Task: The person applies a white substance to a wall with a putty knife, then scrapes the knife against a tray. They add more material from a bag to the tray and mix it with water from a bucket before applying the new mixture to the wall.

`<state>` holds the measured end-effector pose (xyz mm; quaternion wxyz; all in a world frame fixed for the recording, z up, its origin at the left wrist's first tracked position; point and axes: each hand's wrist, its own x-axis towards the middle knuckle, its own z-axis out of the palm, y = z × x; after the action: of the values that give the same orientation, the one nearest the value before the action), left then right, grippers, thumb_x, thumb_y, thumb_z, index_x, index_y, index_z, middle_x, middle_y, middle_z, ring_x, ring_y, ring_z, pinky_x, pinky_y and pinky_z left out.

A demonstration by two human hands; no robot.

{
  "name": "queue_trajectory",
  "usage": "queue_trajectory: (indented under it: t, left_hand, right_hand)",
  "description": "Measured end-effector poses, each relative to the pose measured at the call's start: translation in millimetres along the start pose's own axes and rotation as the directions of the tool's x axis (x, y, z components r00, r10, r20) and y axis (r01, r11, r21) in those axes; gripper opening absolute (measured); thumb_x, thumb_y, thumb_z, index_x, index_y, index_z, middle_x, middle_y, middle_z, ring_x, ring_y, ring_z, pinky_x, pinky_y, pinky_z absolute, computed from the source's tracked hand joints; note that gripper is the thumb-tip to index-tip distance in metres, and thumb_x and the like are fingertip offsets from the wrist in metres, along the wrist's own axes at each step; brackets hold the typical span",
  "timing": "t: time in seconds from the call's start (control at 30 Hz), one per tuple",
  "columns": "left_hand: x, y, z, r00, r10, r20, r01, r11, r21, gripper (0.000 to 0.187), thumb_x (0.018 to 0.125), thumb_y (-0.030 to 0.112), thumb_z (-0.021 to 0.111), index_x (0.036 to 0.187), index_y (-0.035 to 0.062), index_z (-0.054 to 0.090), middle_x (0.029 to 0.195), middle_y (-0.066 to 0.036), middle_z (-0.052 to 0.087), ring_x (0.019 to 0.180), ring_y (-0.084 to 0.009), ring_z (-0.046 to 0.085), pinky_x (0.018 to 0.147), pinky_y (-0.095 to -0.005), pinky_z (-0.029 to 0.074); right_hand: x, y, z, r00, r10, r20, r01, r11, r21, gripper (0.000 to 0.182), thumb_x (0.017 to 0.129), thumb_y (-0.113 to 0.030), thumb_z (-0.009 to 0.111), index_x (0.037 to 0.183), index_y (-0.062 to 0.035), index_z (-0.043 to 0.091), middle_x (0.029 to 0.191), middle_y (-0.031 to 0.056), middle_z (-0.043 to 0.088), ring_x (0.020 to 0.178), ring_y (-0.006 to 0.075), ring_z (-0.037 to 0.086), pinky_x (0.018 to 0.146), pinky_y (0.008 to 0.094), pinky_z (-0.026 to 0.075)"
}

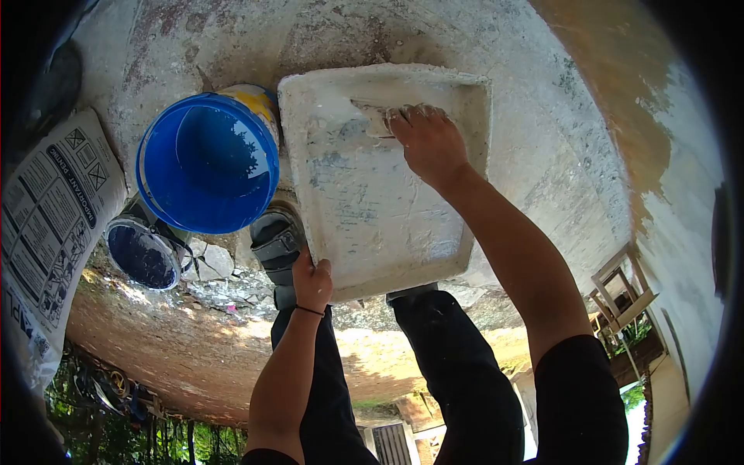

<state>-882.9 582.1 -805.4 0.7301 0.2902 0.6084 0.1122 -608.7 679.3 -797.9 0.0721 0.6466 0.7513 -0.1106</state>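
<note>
Reaching across a tray (380, 221)
Right hand (428, 147), arm (515, 252) extended, fingers gripping a scraper (377, 122); left hand (312, 284), fingers clasping the near-left corner.

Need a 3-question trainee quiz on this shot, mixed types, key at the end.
1. True or false: the left hand is at the edge of the tray.
2. Which hand holds the flat tool? A) left B) right C) both
3. Fill in: in the picture, the blue bucket stands to the ____ of the tray.

Key: 1. True. 2. B, the right hand. 3. left.
</note>
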Motion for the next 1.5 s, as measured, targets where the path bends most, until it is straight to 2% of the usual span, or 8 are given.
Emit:
queue_trajectory:
  t: [0.23, 0.3, 0.53, 0.6, 0.73, 0.93, 1.37, 1.5]
  left_hand:
    - [1, 2, 3, 0.992, 0.126, -0.024, -0.124, 0.991, 0.053, 0.044, 0.067, -0.004, 0.038, 0.108, -0.005, 0.052, 0.091, -0.013, 0.06, 0.08, -0.0162, 0.055, 0.074, -0.0254, 0.043]
    - [1, 11, 3, 0.992, 0.126, -0.026, -0.124, 0.989, 0.08, 0.044, 0.067, -0.004, 0.038, 0.108, -0.0051, 0.052, 0.091, -0.013, 0.061, 0.08, -0.0165, 0.056, 0.074, -0.0256, 0.043]
    - [-2, 11, 1, 1.0, 0.029, -0.008, -0.028, 0.996, 0.085, 0.043, 0.067, -0.003, 0.039, 0.108, -0.0057, 0.052, 0.089, -0.013, 0.061, 0.078, -0.0171, 0.056, 0.073, -0.0259, 0.044]
    - [-1, 7, 4, 0.997, 0.067, -0.025, -0.065, 0.995, 0.082, 0.042, 0.067, -0.003, 0.038, 0.107, -0.0059, 0.052, 0.089, -0.014, 0.061, 0.078, -0.018, 0.057, 0.073, -0.0264, 0.044]
    - [0, 7, 6, 0.982, 0.179, -0.062, -0.169, 0.976, 0.138, 0.042, 0.066, -0.004, 0.038, 0.105, -0.0062, 0.052, 0.089, -0.017, 0.06, 0.079, -0.0215, 0.058, 0.075, -0.0276, 0.044]
    - [3, 10, 0, 0.993, 0.111, -0.028, -0.105, 0.981, 0.16, 0.041, 0.066, -0.005, 0.037, 0.104, -0.006, 0.052, 0.091, -0.018, 0.06, 0.081, -0.0228, 0.058, 0.077, -0.0274, 0.043]
    - [0, -2, 4, 0.981, 0.188, -0.045, -0.174, 0.961, 0.215, 0.044, 0.065, -0.005, 0.036, 0.107, -0.0064, 0.05, 0.091, -0.019, 0.059, 0.081, -0.0269, 0.058, 0.077, -0.0295, 0.044]
    - [0, 0, 4, 0.983, 0.179, -0.043, -0.166, 0.963, 0.215, 0.045, 0.065, -0.006, 0.036, 0.107, -0.0063, 0.05, 0.091, -0.019, 0.059, 0.082, -0.0277, 0.059, 0.078, -0.0296, 0.044]
  right_hand:
    - [6, -15, -11, 0.996, -0.051, -0.07, 0.046, 0.996, -0.073, 0.027, 0.075, -0.012, 0.055, 0.101, -0.0051, 0.058, 0.092, 0.0134, 0.06, 0.085, 0.0264, 0.06, 0.075, 0.0362, 0.051]
    - [5, -16, -5, 0.985, 0.079, 0.154, -0.084, 0.996, 0.03, 0.029, 0.076, -0.012, 0.054, 0.103, -0.0041, 0.057, 0.098, 0.0157, 0.059, 0.09, 0.0293, 0.06, 0.079, 0.0389, 0.05]
    - [-20, -20, -8, 0.991, -0.08, 0.111, 0.078, 0.997, 0.024, 0.028, 0.076, -0.012, 0.053, 0.103, -0.0045, 0.058, 0.098, 0.0154, 0.059, 0.09, 0.0298, 0.059, 0.078, 0.0394, 0.05]
    - [-12, -16, -15, 0.998, -0.015, -0.059, 0.017, 1.0, 0.024, 0.03, 0.072, -0.005, 0.055, 0.102, -0.007, 0.059, 0.096, 0.0143, 0.06, 0.085, 0.0305, 0.06, 0.075, 0.0377, 0.05]
    - [8, -7, -4, 0.989, 0.1, 0.112, -0.106, 0.993, 0.05, 0.03, 0.072, -0.006, 0.054, 0.102, -0.0071, 0.059, 0.099, 0.0157, 0.06, 0.086, 0.0312, 0.06, 0.075, 0.0361, 0.05]
    - [-33, -21, 2, 0.997, -0.055, 0.045, 0.053, 0.998, 0.047, 0.03, 0.071, -0.005, 0.054, 0.101, -0.0045, 0.059, 0.1, 0.0168, 0.059, 0.091, 0.0312, 0.059, 0.076, 0.0376, 0.05]
    - [-29, -9, 3, 0.998, -0.061, -0.002, 0.061, 0.998, 0.034, 0.03, 0.076, -0.015, 0.054, 0.104, -0.0043, 0.057, 0.102, 0.0171, 0.058, 0.092, 0.0306, 0.059, 0.08, 0.04, 0.049]
    - [-11, -11, -1, 0.996, 0.071, -0.056, -0.069, 0.997, 0.041, 0.031, 0.075, -0.011, 0.053, 0.104, -0.0046, 0.057, 0.102, 0.0165, 0.058, 0.092, 0.0309, 0.058, 0.081, 0.0401, 0.049]
